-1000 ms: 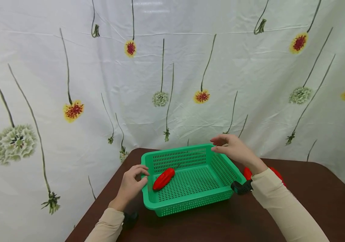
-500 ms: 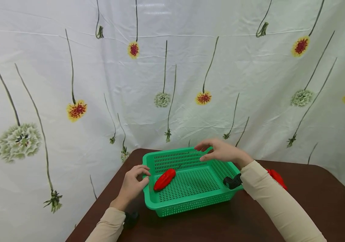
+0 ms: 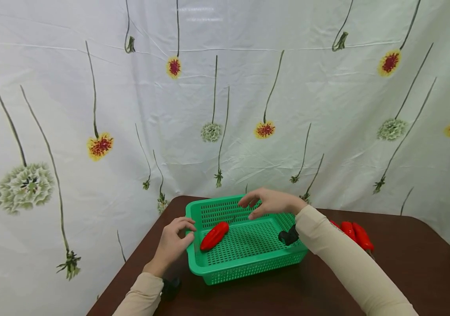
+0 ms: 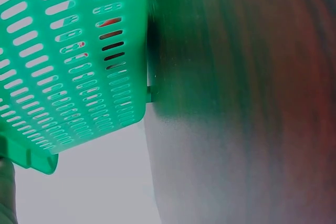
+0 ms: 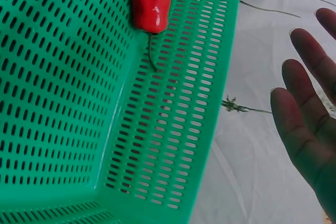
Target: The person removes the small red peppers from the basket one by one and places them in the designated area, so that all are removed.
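Observation:
A green plastic basket (image 3: 248, 259) with slotted walls stands on the table. One red pepper (image 3: 214, 236) lies inside at its left; the right wrist view shows its thin stem. My left hand (image 3: 171, 241) grips the basket's left rim with fingers and thumb curled at the edge; the left wrist view shows little of that hand. Above the basket's back right part hovers my right hand (image 3: 274, 202), fingers spread and loosely bent, with nothing in them. In the right wrist view, its fingertips are apart from the basket wall.
Several red peppers (image 3: 361, 237) lie on the dark brown table (image 3: 406, 254) right of the basket, partly behind the right sleeve (image 3: 351, 259). A white flowered cloth (image 3: 327, 101) hangs behind the table.
My right hand has moved left and slightly down, from the basket's back right corner to over its inside. More of the peppers on the right now show. The left hand stays at the rim.

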The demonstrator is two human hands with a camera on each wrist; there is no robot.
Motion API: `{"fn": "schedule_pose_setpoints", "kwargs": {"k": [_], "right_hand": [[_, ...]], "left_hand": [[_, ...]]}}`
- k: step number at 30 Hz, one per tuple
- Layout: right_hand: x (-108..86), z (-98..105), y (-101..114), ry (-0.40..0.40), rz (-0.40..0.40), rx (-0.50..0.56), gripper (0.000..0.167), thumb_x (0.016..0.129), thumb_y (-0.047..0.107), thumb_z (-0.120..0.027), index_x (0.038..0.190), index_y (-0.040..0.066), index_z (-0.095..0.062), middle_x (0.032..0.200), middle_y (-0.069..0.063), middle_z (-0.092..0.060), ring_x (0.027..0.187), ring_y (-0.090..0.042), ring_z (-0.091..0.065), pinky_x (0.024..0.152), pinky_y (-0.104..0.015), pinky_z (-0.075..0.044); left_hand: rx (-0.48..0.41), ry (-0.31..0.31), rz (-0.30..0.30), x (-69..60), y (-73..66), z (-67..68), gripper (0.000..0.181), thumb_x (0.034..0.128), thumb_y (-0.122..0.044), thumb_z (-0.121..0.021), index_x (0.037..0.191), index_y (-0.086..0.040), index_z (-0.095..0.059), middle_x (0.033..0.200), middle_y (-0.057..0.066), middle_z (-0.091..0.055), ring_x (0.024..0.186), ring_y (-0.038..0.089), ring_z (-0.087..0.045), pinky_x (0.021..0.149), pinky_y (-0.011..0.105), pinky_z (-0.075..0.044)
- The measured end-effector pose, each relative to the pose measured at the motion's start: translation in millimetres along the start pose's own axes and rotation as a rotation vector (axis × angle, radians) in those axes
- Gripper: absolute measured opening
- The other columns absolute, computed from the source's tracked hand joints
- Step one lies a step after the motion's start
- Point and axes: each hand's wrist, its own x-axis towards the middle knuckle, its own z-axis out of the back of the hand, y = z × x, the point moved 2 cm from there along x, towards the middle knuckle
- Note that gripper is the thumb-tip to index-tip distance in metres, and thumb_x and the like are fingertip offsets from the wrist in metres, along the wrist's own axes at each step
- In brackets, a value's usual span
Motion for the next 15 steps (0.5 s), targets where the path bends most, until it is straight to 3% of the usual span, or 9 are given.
{"fn": "schedule_pose_setpoints", "kwargs": {"k": [7,15], "right_hand": [[23.0,-7.3,-5.1,0.05,0.002,-0.002,0.047,0.092,0.014,-0.072,0.137,0.014,-0.06,0.139,-0.006,-0.059,0.124,-0.024,-0.055,0.097,-0.035,-0.051],[43.1,-10.7,-14.4,0.067,-0.018,0.088,0.05,0.091,0.008,-0.071,0.139,0.007,-0.057,0.143,-0.012,-0.056,0.129,-0.035,-0.052,0.094,-0.035,-0.054]], "left_hand": [[-0.003,0.008,0.01,-0.1,-0.5,-0.2,0.011,0.0827,0.003,-0.065,0.084,-0.004,-0.073,0.109,0.011,-0.071,0.108,0.028,-0.063,0.079,0.032,-0.052],[0.004,-0.011,-0.01,1.1,0.9,-0.1,0.017,0.081,0.006,-0.065,0.082,-0.01,-0.072,0.108,0.011,-0.071,0.106,0.03,-0.064,0.077,0.032,-0.052]]}}
